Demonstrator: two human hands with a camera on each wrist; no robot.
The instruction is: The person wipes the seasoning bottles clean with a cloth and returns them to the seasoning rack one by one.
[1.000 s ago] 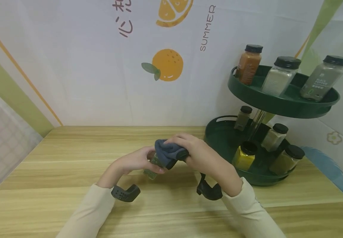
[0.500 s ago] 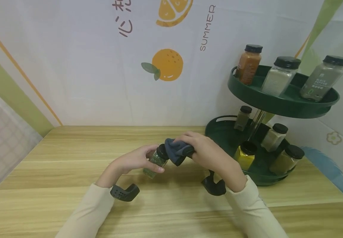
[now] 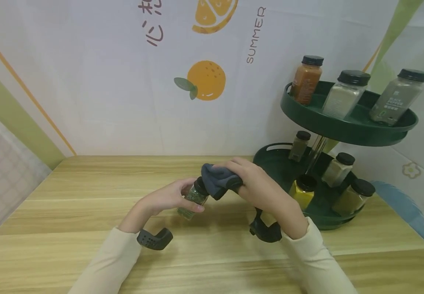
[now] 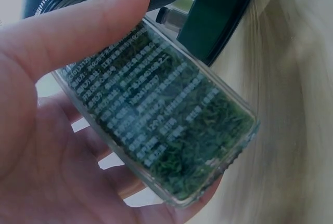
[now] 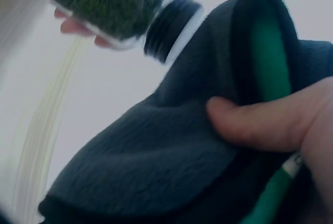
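Observation:
My left hand (image 3: 166, 199) grips a clear spice jar (image 3: 197, 197) of dried green herbs, tilted with its black lid up and to the right. White printed text covers the jar's side in the left wrist view, where the thumb (image 4: 99, 29) lies across its upper part. In my right hand (image 3: 259, 188) is a bunched dark blue-grey cloth (image 3: 217, 179), pinched under the thumb (image 5: 260, 125). The cloth is right beside the black lid (image 5: 171, 26); whether they touch I cannot tell. A green patch (image 5: 270, 52) shows inside a fold of the cloth.
A two-tier dark green round rack (image 3: 348, 132) stands at the right, close to my right forearm. Several black-lidded spice jars sit on it, including an orange-red one (image 3: 306, 81) above and a yellow one (image 3: 302, 196) below. A printed curtain (image 3: 123, 102) hangs behind the wooden table (image 3: 98, 192).
My right hand and the cloth have shifted right and slightly up, uncovering the jar's black lid, which the cloth hid one second ago. The left hand and jar have hardly moved.

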